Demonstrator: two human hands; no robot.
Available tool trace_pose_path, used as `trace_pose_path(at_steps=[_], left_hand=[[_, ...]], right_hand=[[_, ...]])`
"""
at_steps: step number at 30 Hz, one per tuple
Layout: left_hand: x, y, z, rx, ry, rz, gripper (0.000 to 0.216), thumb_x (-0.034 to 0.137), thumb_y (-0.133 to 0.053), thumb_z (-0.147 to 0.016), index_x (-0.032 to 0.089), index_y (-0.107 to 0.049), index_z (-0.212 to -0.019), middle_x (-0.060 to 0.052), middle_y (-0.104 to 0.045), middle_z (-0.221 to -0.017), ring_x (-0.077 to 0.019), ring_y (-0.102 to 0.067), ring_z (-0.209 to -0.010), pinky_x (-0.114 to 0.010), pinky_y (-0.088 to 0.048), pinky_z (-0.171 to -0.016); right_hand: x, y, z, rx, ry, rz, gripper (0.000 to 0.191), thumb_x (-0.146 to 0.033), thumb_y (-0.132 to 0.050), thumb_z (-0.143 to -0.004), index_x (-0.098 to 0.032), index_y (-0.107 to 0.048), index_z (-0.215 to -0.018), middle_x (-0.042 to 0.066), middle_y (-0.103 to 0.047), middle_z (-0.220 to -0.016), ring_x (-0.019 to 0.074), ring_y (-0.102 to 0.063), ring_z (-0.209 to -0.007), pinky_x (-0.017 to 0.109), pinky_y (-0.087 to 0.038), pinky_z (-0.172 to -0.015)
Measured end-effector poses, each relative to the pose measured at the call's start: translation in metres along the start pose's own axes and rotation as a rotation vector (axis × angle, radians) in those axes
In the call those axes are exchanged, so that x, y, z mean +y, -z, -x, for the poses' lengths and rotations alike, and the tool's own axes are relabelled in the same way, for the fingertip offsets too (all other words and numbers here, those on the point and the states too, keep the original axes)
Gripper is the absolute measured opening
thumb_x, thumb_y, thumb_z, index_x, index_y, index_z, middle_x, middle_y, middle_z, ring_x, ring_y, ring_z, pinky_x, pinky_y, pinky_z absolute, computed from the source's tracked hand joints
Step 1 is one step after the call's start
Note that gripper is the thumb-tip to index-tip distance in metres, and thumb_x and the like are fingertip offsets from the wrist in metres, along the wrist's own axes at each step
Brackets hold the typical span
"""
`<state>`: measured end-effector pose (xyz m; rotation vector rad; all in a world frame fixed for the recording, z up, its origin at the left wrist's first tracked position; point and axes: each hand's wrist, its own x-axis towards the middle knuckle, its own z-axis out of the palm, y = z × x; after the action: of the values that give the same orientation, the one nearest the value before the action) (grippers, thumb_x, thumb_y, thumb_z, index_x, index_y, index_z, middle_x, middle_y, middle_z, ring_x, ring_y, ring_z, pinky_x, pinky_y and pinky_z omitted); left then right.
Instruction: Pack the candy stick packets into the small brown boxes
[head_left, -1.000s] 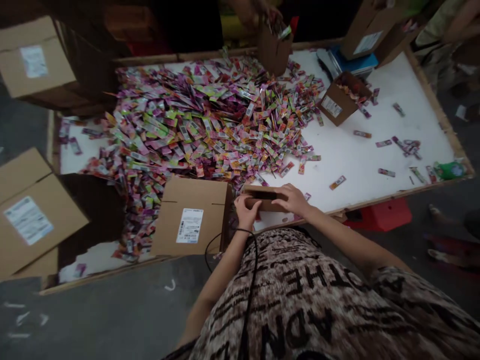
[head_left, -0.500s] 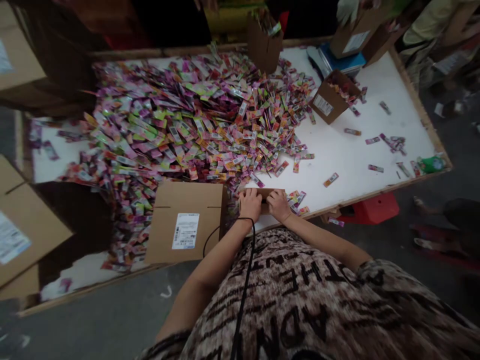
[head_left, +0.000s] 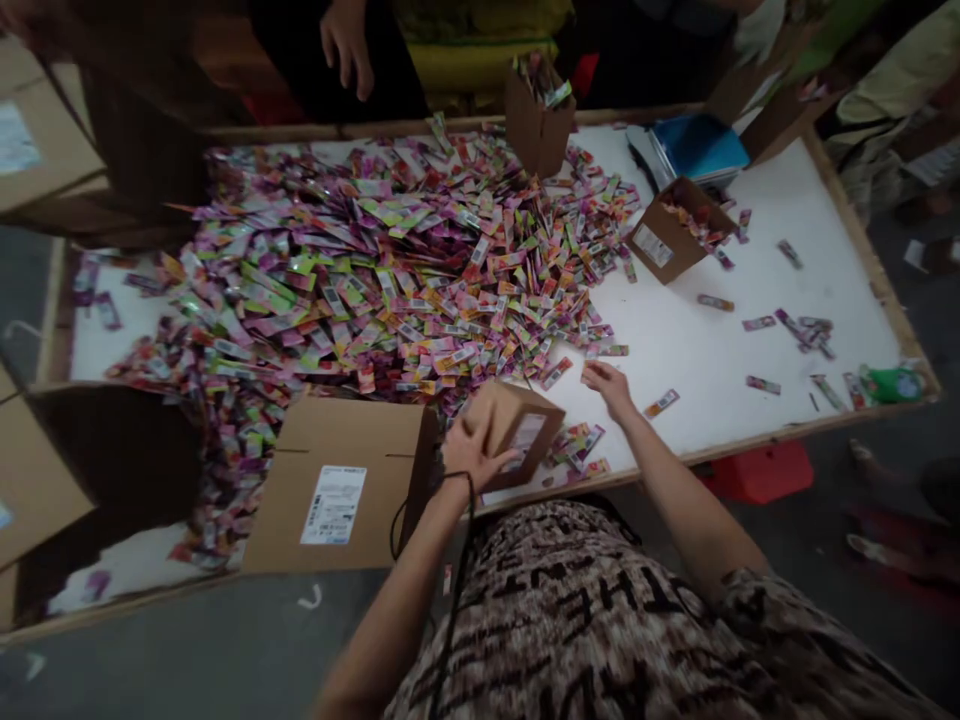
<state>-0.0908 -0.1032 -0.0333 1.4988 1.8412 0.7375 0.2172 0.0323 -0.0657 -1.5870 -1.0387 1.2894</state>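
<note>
My left hand [head_left: 471, 448] grips a small brown cardboard box [head_left: 519, 408] at the table's near edge, thumb on its labelled side and fingers over the top. The box is tilted and looks closed on the sides I can see. To its right, my right hand [head_left: 611, 388] hovers just over the white tabletop [head_left: 637, 340], fingers pinched; whatever is between them is too small to make out. A few loose colourful sachets [head_left: 576, 445] lie beside the box. Behind it spreads a large heap of pink, purple and green sachets [head_left: 390, 270].
Left of the box stands a larger labelled carton [head_left: 382, 430]. Sachet-filled boxes stand at the back [head_left: 540, 125] and right [head_left: 679, 230], near a blue-topped stack [head_left: 697, 150]. A wooden rim edges the table. Across it is another person's hand [head_left: 349, 45].
Both hands were together on the box. My right hand has let go and moved right; my left has shifted onto the box's side, and the box is turned, showing its label.
</note>
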Motion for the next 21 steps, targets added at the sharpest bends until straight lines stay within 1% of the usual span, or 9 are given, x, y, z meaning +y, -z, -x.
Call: trace_pose_path(at_steps=[4, 6, 7, 9, 12, 14, 16, 18, 21], left_hand=[[-0.032, -0.031, 0.051, 0.358, 0.619, 0.684, 0.080, 0.065, -0.069, -0.080, 0.036, -0.045, -0.150, -0.010, -0.067, -0.130, -0.0329, -0.068, -0.115, -0.050, -0.059, -0.093], [-0.039, -0.055, 0.060, 0.469, 0.822, 0.843, 0.074, 0.062, -0.069, -0.081, 0.040, -0.046, -0.148, -0.007, -0.068, -0.133, -0.0322, -0.070, -0.115, -0.048, -0.062, -0.089], [-0.038, -0.067, 0.056, 0.511, 0.874, 0.895, 0.073, 0.061, -0.069, -0.081, 0.039, -0.047, -0.147, -0.007, -0.066, -0.136, -0.0324, -0.068, -0.118, -0.047, -0.062, -0.090], [-0.030, -0.090, 0.031, 0.580, 0.893, 0.990, 0.069, 0.062, -0.064, -0.085, 0.036, -0.048, -0.147, -0.006, -0.062, -0.143, -0.0319, -0.064, -0.126, -0.046, -0.061, -0.096], [-0.012, -0.117, -0.025, 0.659, 0.818, 1.111, 0.067, 0.057, -0.064, -0.088, 0.031, -0.049, -0.148, -0.007, -0.058, -0.149, -0.0299, -0.056, -0.136, -0.044, -0.056, -0.105], [-0.004, -0.127, -0.056, 0.711, 0.758, 1.169, 0.068, 0.050, -0.071, -0.087, 0.028, -0.050, -0.147, -0.008, -0.056, -0.150, -0.0287, -0.054, -0.138, -0.043, -0.052, -0.109], [0.000, -0.131, -0.070, 0.747, 0.748, 1.216, 0.067, 0.043, -0.075, -0.085, 0.025, -0.053, -0.145, -0.009, -0.056, -0.150, -0.0278, -0.054, -0.138, -0.041, -0.050, -0.111], [0.001, -0.129, -0.070, 0.747, 0.758, 1.245, 0.062, 0.038, -0.077, -0.084, 0.023, -0.056, -0.142, -0.009, -0.058, -0.148, -0.0267, -0.055, -0.137, -0.039, -0.049, -0.112], [-0.002, -0.124, -0.051, 0.699, 0.765, 1.269, 0.059, 0.034, -0.078, -0.084, 0.025, -0.059, -0.139, -0.008, -0.060, -0.146, -0.0259, -0.057, -0.135, -0.039, -0.050, -0.111]], right_hand=[[0.017, 0.089, -0.098, 0.160, -0.385, -0.143, 0.043, -0.045, -0.082, -0.066, -0.023, -0.061, -0.096, 0.006, -0.066, -0.095, 0.0172, -0.064, -0.078, 0.033, -0.056, -0.069], [0.015, 0.105, -0.153, 0.148, -0.436, -0.240, 0.036, -0.044, -0.080, -0.072, -0.023, -0.056, -0.090, 0.005, -0.065, -0.091, 0.0172, -0.066, -0.076, 0.033, -0.058, -0.072], [0.009, 0.101, -0.181, 0.112, -0.436, -0.274, 0.036, -0.044, -0.079, -0.074, -0.023, -0.055, -0.089, 0.006, -0.065, -0.090, 0.0176, -0.066, -0.077, 0.034, -0.058, -0.073], [-0.010, 0.068, -0.231, -0.042, -0.386, -0.294, 0.039, -0.047, -0.081, -0.073, -0.023, -0.057, -0.093, 0.006, -0.067, -0.093, 0.0189, -0.068, -0.078, 0.036, -0.059, -0.075], [-0.041, -0.027, -0.278, -0.370, -0.187, -0.237, 0.052, -0.051, -0.085, -0.066, -0.022, -0.064, -0.102, 0.006, -0.071, -0.098, 0.0196, -0.067, -0.084, 0.038, -0.058, -0.080], [-0.053, -0.094, -0.284, -0.472, -0.099, -0.105, 0.056, -0.048, -0.090, -0.057, -0.019, -0.067, -0.098, 0.005, -0.072, -0.094, 0.0198, -0.065, -0.086, 0.037, -0.057, -0.083], [-0.054, -0.143, -0.274, -0.493, -0.105, 0.081, 0.051, -0.037, -0.093, -0.047, -0.016, -0.068, -0.086, 0.003, -0.071, -0.086, 0.0190, -0.064, -0.084, 0.034, -0.055, -0.083], [-0.048, -0.165, -0.254, -0.480, -0.158, 0.203, 0.040, -0.030, -0.089, -0.045, -0.017, -0.065, -0.074, -0.001, -0.068, -0.077, 0.0168, -0.063, -0.079, 0.029, -0.053, -0.079], [-0.032, -0.156, -0.213, -0.452, -0.231, 0.223, 0.030, -0.032, -0.080, -0.049, -0.018, -0.058, -0.063, -0.005, -0.061, -0.068, 0.0136, -0.058, -0.071, 0.024, -0.049, -0.070]])
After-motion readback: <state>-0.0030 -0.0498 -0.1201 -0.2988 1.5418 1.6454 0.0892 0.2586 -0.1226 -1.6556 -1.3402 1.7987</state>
